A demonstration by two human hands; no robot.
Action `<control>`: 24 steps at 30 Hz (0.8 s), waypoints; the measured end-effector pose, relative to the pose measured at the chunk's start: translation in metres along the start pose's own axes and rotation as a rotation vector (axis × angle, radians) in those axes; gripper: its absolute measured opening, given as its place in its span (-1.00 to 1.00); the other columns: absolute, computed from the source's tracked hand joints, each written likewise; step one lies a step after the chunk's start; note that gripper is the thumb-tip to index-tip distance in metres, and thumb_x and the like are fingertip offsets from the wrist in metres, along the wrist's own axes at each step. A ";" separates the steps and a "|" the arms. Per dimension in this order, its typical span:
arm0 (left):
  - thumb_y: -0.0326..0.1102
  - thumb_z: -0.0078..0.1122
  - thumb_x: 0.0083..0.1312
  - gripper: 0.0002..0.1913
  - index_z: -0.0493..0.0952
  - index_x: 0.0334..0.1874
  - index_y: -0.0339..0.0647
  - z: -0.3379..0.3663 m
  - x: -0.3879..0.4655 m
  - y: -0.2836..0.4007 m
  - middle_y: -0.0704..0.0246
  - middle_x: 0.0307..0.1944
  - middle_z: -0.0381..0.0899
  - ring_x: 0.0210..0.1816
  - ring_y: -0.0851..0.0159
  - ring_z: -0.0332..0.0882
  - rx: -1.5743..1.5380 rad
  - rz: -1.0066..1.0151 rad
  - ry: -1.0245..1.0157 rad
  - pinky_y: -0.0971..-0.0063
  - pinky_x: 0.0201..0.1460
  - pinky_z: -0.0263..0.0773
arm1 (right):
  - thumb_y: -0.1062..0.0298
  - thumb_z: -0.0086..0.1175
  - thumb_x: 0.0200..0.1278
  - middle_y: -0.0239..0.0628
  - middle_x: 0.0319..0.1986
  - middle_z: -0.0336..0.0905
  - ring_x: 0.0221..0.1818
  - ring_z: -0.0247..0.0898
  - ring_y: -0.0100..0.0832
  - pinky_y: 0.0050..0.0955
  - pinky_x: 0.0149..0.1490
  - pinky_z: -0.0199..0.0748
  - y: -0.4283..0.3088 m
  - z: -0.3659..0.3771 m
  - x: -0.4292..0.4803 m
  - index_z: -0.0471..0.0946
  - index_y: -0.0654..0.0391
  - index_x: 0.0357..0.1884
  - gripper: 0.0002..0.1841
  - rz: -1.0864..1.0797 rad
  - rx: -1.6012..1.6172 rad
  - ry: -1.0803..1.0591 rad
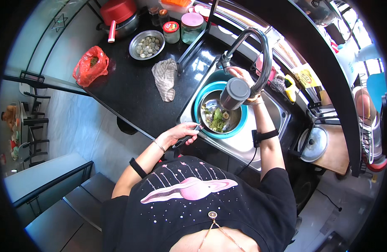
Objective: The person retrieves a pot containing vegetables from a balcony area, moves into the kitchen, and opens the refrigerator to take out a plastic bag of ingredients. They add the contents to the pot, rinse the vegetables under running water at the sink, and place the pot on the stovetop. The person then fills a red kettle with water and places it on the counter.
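My left hand (183, 133) grips the black handle (182, 141) of a steel pan (238, 121). The pan sits over a turquoise basin (198, 96) in the stainless steel sink (209, 136). Wet green leaves and pale scraps (218, 119) lie in the pan's bottom. My right hand (241, 74) reaches behind a grey cylindrical attachment (234, 94) by the chrome faucet (266, 47). Its fingers are close to a chrome fitting (224, 60); the attachment hides part of the hand, and whether it grips anything cannot be told. No water stream is plainly visible.
A striped cloth (165, 80), a metal bowl of shellfish (147, 45), lidded jars (192, 28) and a red plastic bag (91, 66) stand left on the black counter (127, 85). A black shelf frame (325, 53) arches right. Beyond lies a pot lid (313, 143).
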State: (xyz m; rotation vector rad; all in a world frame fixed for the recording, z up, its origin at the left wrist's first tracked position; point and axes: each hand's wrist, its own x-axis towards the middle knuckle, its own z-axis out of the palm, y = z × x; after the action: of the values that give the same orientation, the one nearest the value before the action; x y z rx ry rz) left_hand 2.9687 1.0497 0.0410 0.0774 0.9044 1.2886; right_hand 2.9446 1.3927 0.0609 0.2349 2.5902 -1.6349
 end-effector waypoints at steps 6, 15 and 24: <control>-0.37 0.01 0.29 -0.72 0.34 0.03 -0.23 0.007 0.009 0.003 0.45 -0.58 0.40 -0.62 0.54 0.35 0.029 0.046 0.022 0.73 -0.60 0.27 | 0.22 -0.01 0.28 -0.34 -0.26 0.53 -0.24 0.36 -0.55 -0.54 -0.08 0.32 0.027 0.008 -0.024 0.48 0.24 -0.06 -0.69 -0.160 -0.127 0.234; -0.33 0.02 0.29 -0.75 0.36 -0.01 -0.21 0.006 0.017 -0.004 0.47 -0.54 0.40 -0.61 0.55 0.36 0.007 0.074 0.034 0.74 -0.62 0.26 | 0.23 -0.01 0.27 -0.29 -0.27 0.54 -0.25 0.38 -0.51 -0.54 -0.10 0.35 0.081 0.014 -0.109 0.48 0.24 -0.07 -0.69 -0.131 -0.293 0.314; -0.32 0.05 0.28 -0.87 0.40 -0.21 -0.17 0.004 0.002 -0.011 0.48 -0.58 0.42 -0.63 0.55 0.38 0.039 0.112 0.103 0.72 -0.65 0.25 | 0.22 -0.03 0.28 -0.36 -0.12 0.48 -0.14 0.42 -0.52 -0.52 -0.08 0.40 0.094 0.062 -0.198 0.42 0.13 0.09 -0.63 0.327 0.256 0.508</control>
State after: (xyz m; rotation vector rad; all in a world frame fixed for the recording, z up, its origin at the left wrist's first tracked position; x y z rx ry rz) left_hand 2.9800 1.0499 0.0366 0.0936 1.0254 1.3895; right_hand 3.1540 1.3583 -0.0222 1.1593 2.4455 -1.9661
